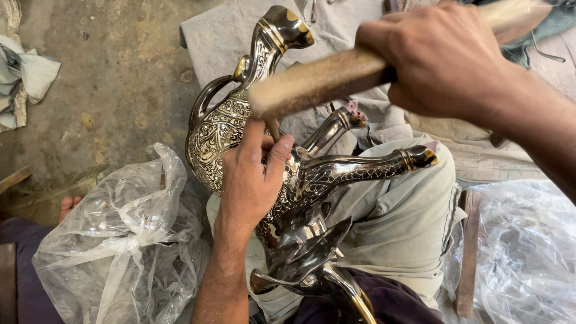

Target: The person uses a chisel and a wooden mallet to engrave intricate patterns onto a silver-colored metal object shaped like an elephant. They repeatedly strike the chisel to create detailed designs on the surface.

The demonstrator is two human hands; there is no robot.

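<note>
An engraved, shiny metal animal figure [240, 129] lies legs-up across the person's lap at the centre of the view, its legs pointing toward 2 o'clock, with crumpled clear plastic bags [120, 240] at 8 and 4 o'clock and grey cloth [222, 36] on the floor at 12. The left hand [252, 180] presses on the figure's body, its fingers [279, 153] curled around a small upright tool. At 1 o'clock the right hand [438, 60] has its fingers closed tight on a blurred wooden mallet [312, 84], just above the tool.

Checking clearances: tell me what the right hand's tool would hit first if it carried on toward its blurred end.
Probably the engraved metal figure, next to the left hand; depth is unclear.
</note>
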